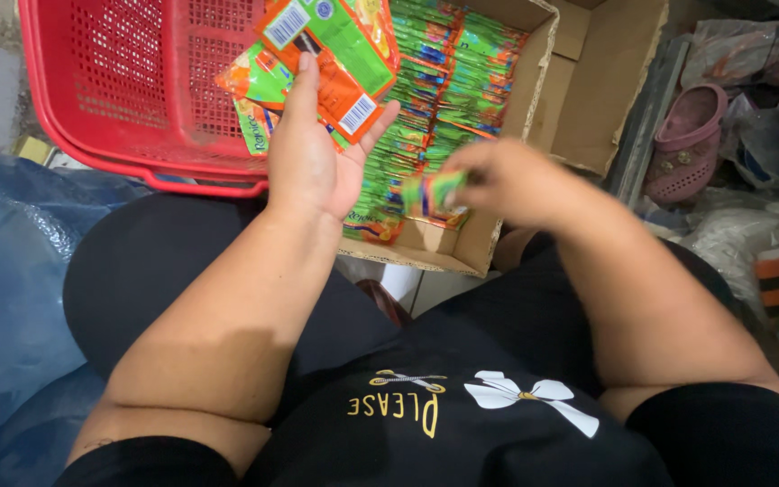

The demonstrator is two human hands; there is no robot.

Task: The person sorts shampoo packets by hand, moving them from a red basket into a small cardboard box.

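Sachets (331, 54), orange and green, sit fanned in your left hand (313, 158), thumb and fingers closed round their lower ends; the top of the bunch is cut off by the picture's upper edge, so their count cannot be told. Your right hand (507, 180) is blurred, its grip pinched shut on one small green sachet (433, 194) just above the near edge of the cardboard box (534, 81). Inside that box, rows of green packets (435, 90) stand packed on edge, partly hidden behind both hands. Behind your left hand a red plastic basket (128, 81) lies, its far side out of view. To the right, a pink clog (689, 144) rests among crumpled bags too dim to make out.
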